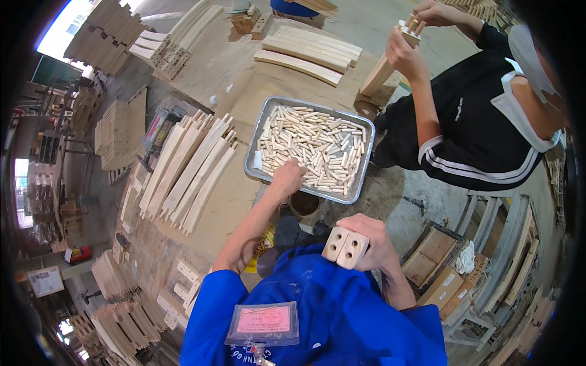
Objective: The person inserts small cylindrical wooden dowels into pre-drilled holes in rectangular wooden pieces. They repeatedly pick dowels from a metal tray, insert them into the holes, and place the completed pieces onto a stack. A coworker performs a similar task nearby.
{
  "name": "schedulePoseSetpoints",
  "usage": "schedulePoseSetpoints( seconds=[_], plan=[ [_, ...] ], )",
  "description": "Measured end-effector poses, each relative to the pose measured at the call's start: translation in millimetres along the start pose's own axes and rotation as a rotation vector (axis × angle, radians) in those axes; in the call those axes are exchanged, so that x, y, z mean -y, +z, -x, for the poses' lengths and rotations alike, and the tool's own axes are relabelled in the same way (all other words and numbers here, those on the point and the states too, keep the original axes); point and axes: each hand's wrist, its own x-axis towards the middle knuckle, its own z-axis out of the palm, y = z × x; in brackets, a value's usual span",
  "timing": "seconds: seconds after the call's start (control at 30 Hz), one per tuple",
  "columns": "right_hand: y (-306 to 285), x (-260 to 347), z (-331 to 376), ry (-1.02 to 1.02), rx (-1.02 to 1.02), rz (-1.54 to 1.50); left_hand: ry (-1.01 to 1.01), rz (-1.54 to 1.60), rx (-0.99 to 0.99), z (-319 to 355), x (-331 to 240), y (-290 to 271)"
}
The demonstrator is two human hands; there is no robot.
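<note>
My left hand (287, 177) reaches into a metal tray (265, 111) full of short wooden dowels (314, 150), fingers closed down among them at the near edge. My right hand (372, 242) holds the end of a pale wooden piece (345, 246) close to my chest; its end face shows two round holes. Whether a dowel is gripped in the left hand is hidden by the fingers.
Curved wooden slats (189, 171) lie left of the tray, and more slats (308, 52) lie beyond it. A person in black (476, 122) at the right holds another wooden piece (390, 61). A small dark cup (304, 204) sits below the tray. Stacks of wood parts surround the bench.
</note>
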Motion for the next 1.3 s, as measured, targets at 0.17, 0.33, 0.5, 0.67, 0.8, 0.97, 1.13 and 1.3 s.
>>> schedulePoseSetpoints(
  seconds=[0.17,0.33,0.5,0.67,0.8,0.97,1.13,1.3],
  plan=[
    [-5.5,-25.3,20.8,0.168,-0.069,0.106,0.084,0.042,-0.182,-8.6,9.2,-4.4],
    [-2.6,-50.4,21.1,0.257,-0.099,0.084,-0.257,0.662,-0.012,-1.9,0.5,-39.3],
    [0.2,-69.5,8.0,0.237,-0.056,0.089,-0.219,1.08,-0.069,34.4,-34.1,-82.6],
    [1.5,-68.9,-8.8,0.178,0.059,0.068,0.148,0.881,0.036,73.4,-70.9,-145.2],
    [1.1,-58.0,-23.9,0.146,0.166,0.079,0.205,0.616,0.141,77.9,-74.9,-151.2],
    [3.4,-51.1,-31.0,0.103,0.219,0.153,0.175,0.286,0.231,76.4,-84.7,-169.7],
    [6.3,-52.9,-26.5,0.062,0.159,0.221,0.191,0.064,0.277,75.8,-98.8,-171.3],
    [5.2,-47.2,-25.6,0.144,0.205,0.251,0.217,0.171,0.306,66.6,-87.0,-162.9]
  ],
)
